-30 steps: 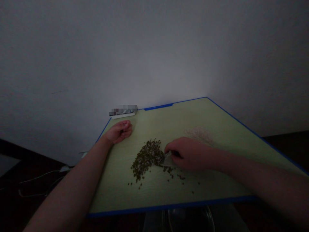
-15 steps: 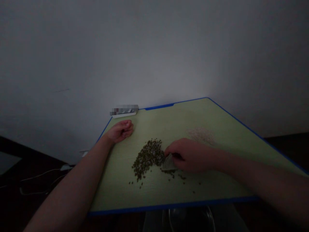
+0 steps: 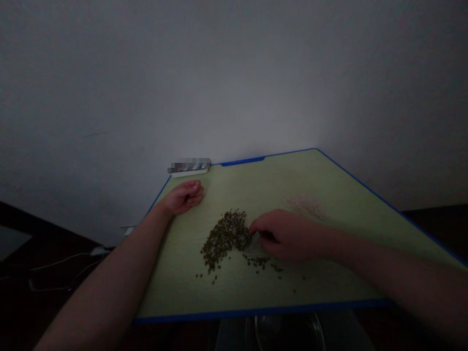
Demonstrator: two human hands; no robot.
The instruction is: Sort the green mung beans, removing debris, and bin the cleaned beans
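My right hand (image 3: 287, 234) is closed, thumb and fingers pinching a thin, pale, card-like piece (image 3: 252, 249). Its lower edge is down at the table, against the right side of a heap of small dark green beans (image 3: 224, 239). Whitish grains show among those beans. Behind my right wrist lies a second, paler heap of whitish grains (image 3: 304, 204), which look like rice. My left hand (image 3: 187, 196) rests on the table as a loose fist, left of the beans, with nothing seen in it.
The pale green table (image 3: 190, 297) has a blue rim and stands against a grey wall. A partly blurred flat device (image 3: 189, 168) sits at its back left corner. Loose beans (image 3: 258, 262) lie near the front. Below the front edge is a round glass-like bowl (image 3: 288, 331). White cables (image 3: 62, 262) run at left.
The card-like piece has tipped and shifted slightly at the heap's right edge, and a few beans beside it have moved. My left hand stays in place.
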